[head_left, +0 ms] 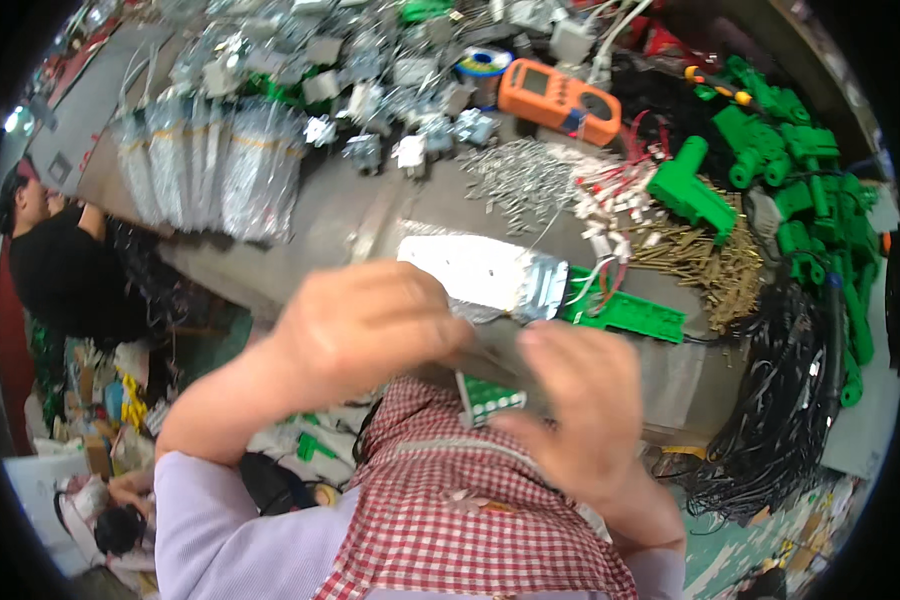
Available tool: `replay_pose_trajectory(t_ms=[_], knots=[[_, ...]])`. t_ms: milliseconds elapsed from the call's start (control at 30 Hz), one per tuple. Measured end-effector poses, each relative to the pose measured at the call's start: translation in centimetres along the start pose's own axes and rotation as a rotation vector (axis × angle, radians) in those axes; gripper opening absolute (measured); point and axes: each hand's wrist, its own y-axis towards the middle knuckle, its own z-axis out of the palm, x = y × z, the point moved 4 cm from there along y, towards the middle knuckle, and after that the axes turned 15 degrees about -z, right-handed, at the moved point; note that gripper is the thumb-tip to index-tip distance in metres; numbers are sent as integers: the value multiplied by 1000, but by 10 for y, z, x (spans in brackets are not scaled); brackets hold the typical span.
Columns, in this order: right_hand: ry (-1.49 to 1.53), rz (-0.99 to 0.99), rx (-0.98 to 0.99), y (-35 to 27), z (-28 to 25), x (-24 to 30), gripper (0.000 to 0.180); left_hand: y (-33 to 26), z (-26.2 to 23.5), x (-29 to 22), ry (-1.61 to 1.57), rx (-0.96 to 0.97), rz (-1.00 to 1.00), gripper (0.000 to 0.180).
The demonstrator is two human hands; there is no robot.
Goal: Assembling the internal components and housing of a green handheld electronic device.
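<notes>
Head view: the left hand [365, 315] and the right hand [590, 415] face each other over the near edge of the bench [340, 195], both blurred. The left hand's fingers curl inward; the right hand's thumb and fingers stand apart. A small green piece [492, 396] with a row of white dots shows between the hands, beside the right thumb and in front of the checked apron [470, 510]; whether either hand is clamped on it, I cannot tell.

Just beyond the hands lies a silver pack [470, 270], with a green shell [630, 315] at its right end and thin wires between them. Farther right, brass pins [705, 265] are heaped beside white connectors [600, 205] with red wires. Silver pins [520, 185] spread to the left of the connectors. Beyond them sit an orange meter [560, 100] and a spool [485, 63].

Metal parts [360, 100] crowd the far side, and clear sleeves [255, 175] lie far left. At the right, green housings [810, 210] are piled beyond a bundle of black cables [770, 420]. Off the bench at left, a person in black [65, 265] is turned toward the bench.
</notes>
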Motion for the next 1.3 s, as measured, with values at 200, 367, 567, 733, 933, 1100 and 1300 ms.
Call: replay_pose_trajectory(t_ms=[200, 367, 567, 733, 933, 1100, 1300], knots=[[-190, -186, 33, 16, -41, -20, 22, 28, 14, -23, -352, -23, -51, 22], [527, 458, 6, 10, -26, -115, 18, 41, 35, -12, 92, -213, -76, 21], [768, 749, -795, 41, -37, -312, 43, 65, 48, -1, 36, -284, -111, 14], [440, 619, -824, 52, -68, -370, 22, 81, 61, 18, -117, -219, -292, 13], [-324, 286, -840, 18, -133, -252, 41, 93, 75, 22, -109, -177, -284, 11], [445, 422, -1140, -35, -114, -243, 23, 102, 84, 19, 26, -208, -206, 14], [690, 500, -1020, -39, -77, -245, 17, 110, 89, 18, 109, -251, -143, 14]])
